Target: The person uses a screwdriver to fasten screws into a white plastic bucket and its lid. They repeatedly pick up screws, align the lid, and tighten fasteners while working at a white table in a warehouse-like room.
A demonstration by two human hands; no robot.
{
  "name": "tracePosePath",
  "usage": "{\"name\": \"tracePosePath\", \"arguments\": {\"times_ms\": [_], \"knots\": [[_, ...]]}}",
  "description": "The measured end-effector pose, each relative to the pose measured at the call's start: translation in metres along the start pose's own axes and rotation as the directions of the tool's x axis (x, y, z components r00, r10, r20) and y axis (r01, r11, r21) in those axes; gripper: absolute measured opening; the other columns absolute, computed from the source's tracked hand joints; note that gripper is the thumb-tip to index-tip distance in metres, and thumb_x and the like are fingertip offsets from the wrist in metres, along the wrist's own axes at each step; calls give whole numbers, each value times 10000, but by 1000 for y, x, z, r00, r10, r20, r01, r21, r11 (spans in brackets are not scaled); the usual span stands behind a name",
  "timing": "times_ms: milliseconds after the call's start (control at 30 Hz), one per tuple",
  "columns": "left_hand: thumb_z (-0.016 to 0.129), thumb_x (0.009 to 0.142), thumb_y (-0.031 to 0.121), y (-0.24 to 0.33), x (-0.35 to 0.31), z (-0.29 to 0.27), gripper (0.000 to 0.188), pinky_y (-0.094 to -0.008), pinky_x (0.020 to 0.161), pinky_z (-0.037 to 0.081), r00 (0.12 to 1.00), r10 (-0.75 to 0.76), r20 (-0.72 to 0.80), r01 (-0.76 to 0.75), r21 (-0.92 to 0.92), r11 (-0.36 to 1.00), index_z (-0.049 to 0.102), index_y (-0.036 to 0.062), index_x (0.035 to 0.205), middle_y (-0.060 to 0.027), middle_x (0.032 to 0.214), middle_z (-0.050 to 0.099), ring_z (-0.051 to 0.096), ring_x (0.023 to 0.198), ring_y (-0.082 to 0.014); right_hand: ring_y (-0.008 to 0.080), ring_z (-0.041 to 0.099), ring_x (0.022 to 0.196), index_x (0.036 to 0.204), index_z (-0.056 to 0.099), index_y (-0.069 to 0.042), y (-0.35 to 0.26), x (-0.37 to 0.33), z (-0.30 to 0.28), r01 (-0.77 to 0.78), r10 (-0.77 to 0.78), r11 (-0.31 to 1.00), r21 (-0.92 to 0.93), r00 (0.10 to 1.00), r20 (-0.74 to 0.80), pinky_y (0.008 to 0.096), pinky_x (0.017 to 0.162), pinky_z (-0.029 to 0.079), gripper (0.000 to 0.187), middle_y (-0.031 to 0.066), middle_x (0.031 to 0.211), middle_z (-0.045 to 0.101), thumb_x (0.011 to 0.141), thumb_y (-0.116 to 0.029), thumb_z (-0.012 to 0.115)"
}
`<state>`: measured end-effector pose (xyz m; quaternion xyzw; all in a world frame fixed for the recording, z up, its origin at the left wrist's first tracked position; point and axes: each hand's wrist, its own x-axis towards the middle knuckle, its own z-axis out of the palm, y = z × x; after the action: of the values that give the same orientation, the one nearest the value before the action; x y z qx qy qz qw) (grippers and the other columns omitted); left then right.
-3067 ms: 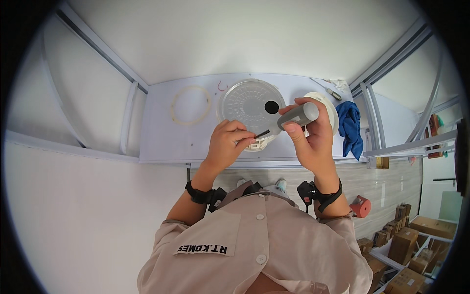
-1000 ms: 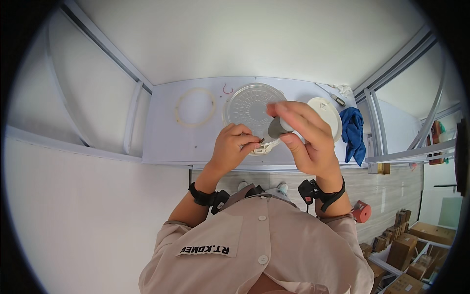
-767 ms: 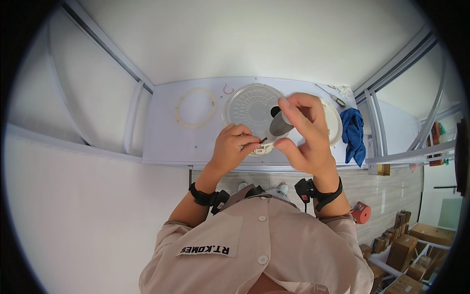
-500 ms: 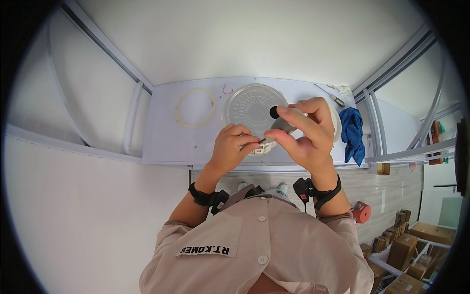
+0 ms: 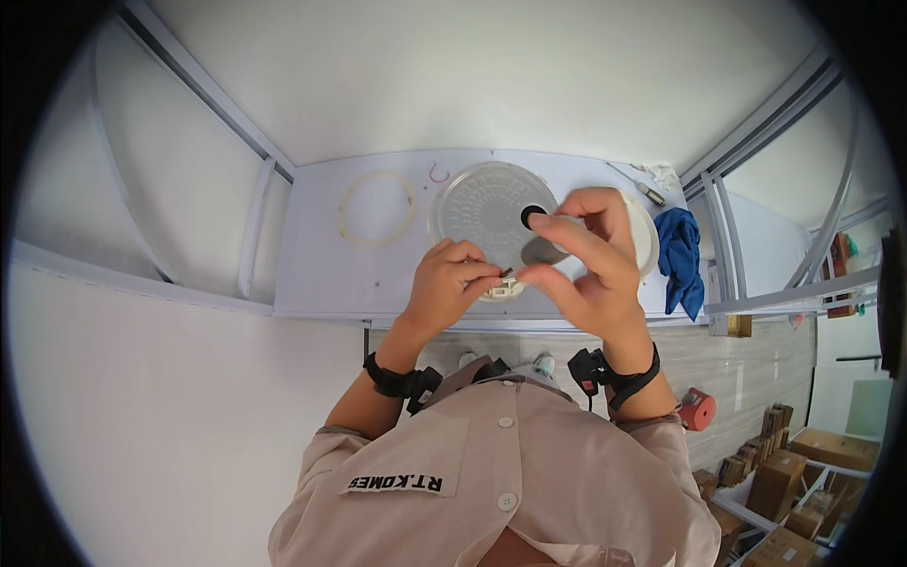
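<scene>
Grey tool (image 5: 545, 250) pinched in right hand (image 5: 586, 265) | left hand (image 5: 452, 283) fingers nip small part (image 5: 505, 273) (seemingly a bit) | over round cover (image 5: 480, 203)

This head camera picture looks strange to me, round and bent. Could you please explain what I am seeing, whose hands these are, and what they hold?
The camera sits on a person's head and looks down, so you see that person's own chest and arms from above. The wide lens bends straight lines. The left hand pinches a small dark part over a small white piece on the white table. The right hand holds a grey tool in its fingers. On the table lie a round clear ribbed cover, a thin white ring, a white round dish partly hidden by the right hand, and a blue cloth.
</scene>
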<state>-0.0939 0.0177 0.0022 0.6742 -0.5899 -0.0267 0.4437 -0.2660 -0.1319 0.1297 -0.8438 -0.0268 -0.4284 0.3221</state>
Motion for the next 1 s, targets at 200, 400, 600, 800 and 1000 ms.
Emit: {"name": "tracePosePath", "arguments": {"times_ms": [200,400,600,800,1000], "knots": [[861,863,169,0,1,-3,116,-383,787,512,1000,3,28,-2,-48,999,870,157,978,2,894,665,600,829,-232,280,684,1006,1280,785,-67,-9,8,1,-6,-13,970,243,997,76,372,859,587,425,122,1115,656,879,-174,881],[838,881,104,5,4,-9,132,-390,805,510,995,-20,93,30,-97,995,867,140,1005,-16,911,672,601,849,-251,292,701,1028,1329,758,-51,3,6,-1,100,-101,993,57,995,13,378,882,594,449,143,1160,673,895,-128,846],[849,873,100,4,3,-9,93,-402,794,510,996,-26,83,35,-105,994,834,98,965,-22,948,687,603,859,-264,280,681,1024,1317,770,-66,-11,10,3,-11,3,986,164,999,47,376,880,576,475,135,1148,675,862,-152,878],[846,867,97,5,5,-8,84,-393,769,523,995,-50,82,56,-76,996,851,129,944,-16,919,696,615,824,-258,292,687,1029,1321,753,-39,1,5,-1,80,-80,997,-2,997,18,377,892,576,427,153,1190,685,903,-81,824],[846,859,101,5,5,-8,87,-392,774,526,995,-51,83,57,-71,996,850,130,940,-14,921,697,618,828,-257,255,677,991,1283,773,-47,-8,8,6,-7,3,987,163,1000,27,363,806,554,514,149,1217,690,814,-180,935]]}}
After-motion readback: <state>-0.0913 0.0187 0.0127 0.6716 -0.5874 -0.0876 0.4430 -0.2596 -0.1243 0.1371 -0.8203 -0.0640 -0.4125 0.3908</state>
